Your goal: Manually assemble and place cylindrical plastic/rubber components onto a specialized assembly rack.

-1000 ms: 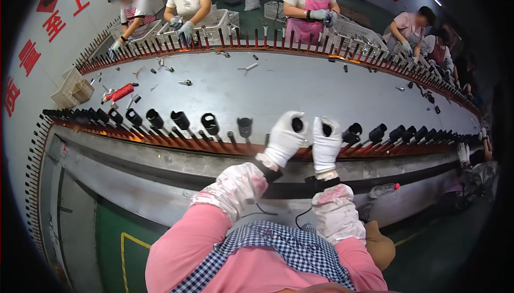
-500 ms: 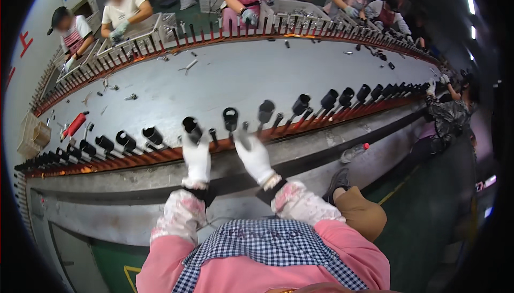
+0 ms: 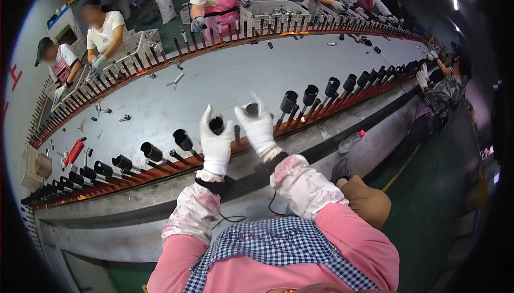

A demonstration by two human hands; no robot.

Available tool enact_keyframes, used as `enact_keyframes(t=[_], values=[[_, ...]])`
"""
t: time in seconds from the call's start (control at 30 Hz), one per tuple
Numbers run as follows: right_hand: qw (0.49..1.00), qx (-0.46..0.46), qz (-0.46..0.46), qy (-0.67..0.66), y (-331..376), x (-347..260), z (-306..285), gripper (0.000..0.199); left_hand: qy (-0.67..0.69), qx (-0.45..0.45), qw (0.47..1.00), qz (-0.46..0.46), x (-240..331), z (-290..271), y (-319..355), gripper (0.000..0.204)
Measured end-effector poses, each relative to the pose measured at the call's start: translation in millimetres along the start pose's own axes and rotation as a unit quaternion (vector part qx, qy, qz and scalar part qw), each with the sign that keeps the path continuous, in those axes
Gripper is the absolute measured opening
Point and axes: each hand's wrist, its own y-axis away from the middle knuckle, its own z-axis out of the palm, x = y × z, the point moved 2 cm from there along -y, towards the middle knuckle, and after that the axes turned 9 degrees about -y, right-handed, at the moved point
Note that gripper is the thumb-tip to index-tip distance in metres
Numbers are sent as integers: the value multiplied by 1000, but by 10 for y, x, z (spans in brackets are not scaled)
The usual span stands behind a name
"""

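Note:
My left hand (image 3: 217,146), in a white glove, curls around a black cup-shaped tube (image 3: 216,125) on the near row, its thumb and fingers on opposite sides. My right hand (image 3: 259,130), also gloved in white, has its thumb and fingers around another black cup-shaped tube (image 3: 251,109) just to the right. Both tubes show their open tops between my fingers; the gloves hide their lower parts. More black tubes (image 3: 182,139) stand on slanted stems to the left, and others (image 3: 289,101) to the right. A thin dark rod (image 3: 237,134) rises between my hands.
Beyond the near row lies a grey table (image 3: 214,84) with scattered small metal parts. A red cylindrical tool (image 3: 74,151) lies at the left. Rods line the far edge, where several people work beside white crates (image 3: 276,9). A red-capped bottle (image 3: 351,141) rests on the near ledge.
My hands have moved up around two of the tubes; before, they were lower and blurred beside the row. The view has tilted, and the far person in the pink apron appears further left.

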Motion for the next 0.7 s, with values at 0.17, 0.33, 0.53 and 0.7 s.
enact_keyframes(t=[0.17, 0.33, 0.53, 0.7], values=[[989, -49, 120, 77, 639, 335, -647, 47, 9, 7, 990, -138, -709, -91, 248, 58], [990, 119, -28, 76, 186, 48, -1451, 62, -41, -46, 989, -134, -807, -72, 1142, 61], [979, 20, -58, 195, -833, -393, -1270, 54, 2, -87, 996, 10, 247, 965, 491, 67], [979, -2, -129, 159, -732, -96, -1411, 43, -114, -56, 987, 103, 319, 1679, -98, 44]])
